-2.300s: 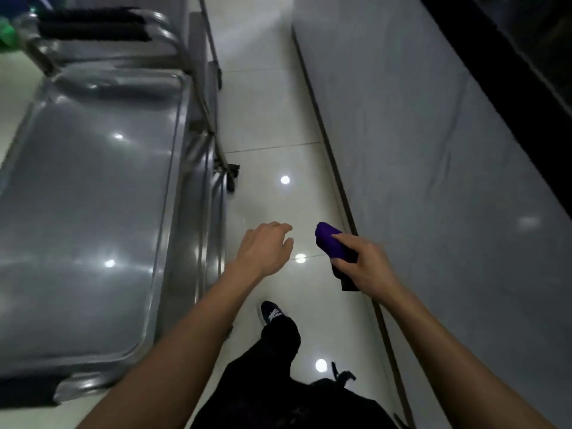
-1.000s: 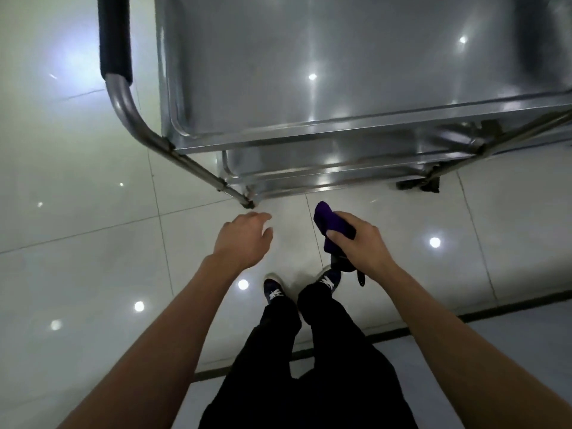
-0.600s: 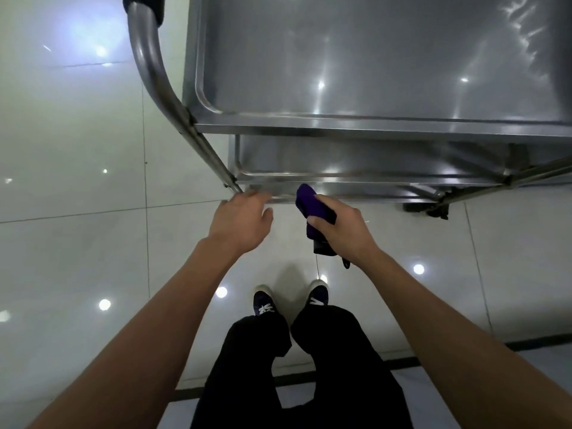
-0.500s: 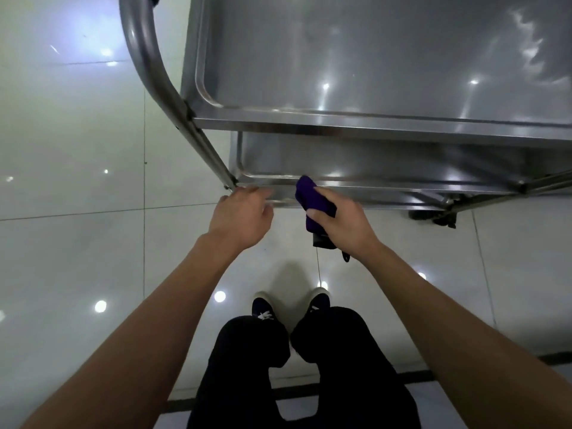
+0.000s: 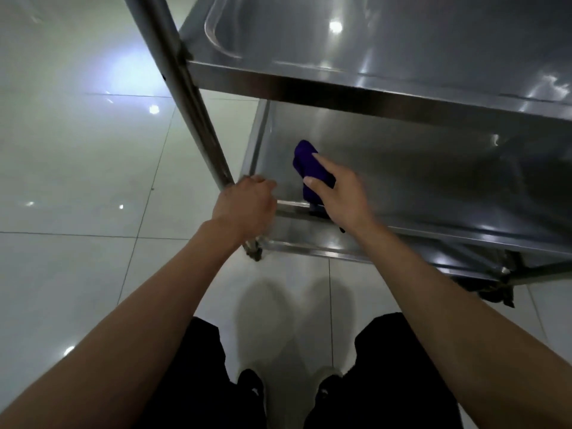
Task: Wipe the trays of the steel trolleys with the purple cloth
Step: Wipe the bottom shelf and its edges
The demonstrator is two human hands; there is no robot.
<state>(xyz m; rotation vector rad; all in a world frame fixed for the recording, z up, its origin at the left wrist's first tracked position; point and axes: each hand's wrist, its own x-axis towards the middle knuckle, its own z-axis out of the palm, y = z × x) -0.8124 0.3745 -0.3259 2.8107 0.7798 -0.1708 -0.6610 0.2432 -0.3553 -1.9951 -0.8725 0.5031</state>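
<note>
Steel trolley (image 5: 387, 97) seen from above, with the person crouched at its near-left corner. Right hand (image 5: 343, 196) reaches over the near rim of the middle tray (image 5: 433, 168) and has the purple cloth (image 5: 306, 164) in its grip: thumb and index finger lie along the top of the bunched cloth, and the other fingers are hidden under it. The cloth sticks out ahead of the fingertips, toward the tray's left wall, and sits over the near-left part of the middle tray; contact with the tray floor cannot be told for sure. A dark bit of cloth hangs below the palm at the tray rim. Left hand (image 5: 247, 205) is curled round the tray's near-left corner, where the upright post (image 5: 185, 97) meets the rim, just left of the right hand. Top tray (image 5: 402, 35) overhangs above the cloth. Bottom tray (image 5: 325, 239) shows below the hands. Caster (image 5: 495, 292) is right of them. Glossy tiled floor (image 5: 77, 165) lies left of the trolley; black trousers (image 5: 402, 376) and shoes (image 5: 252, 385) are at the bottom edge.
</note>
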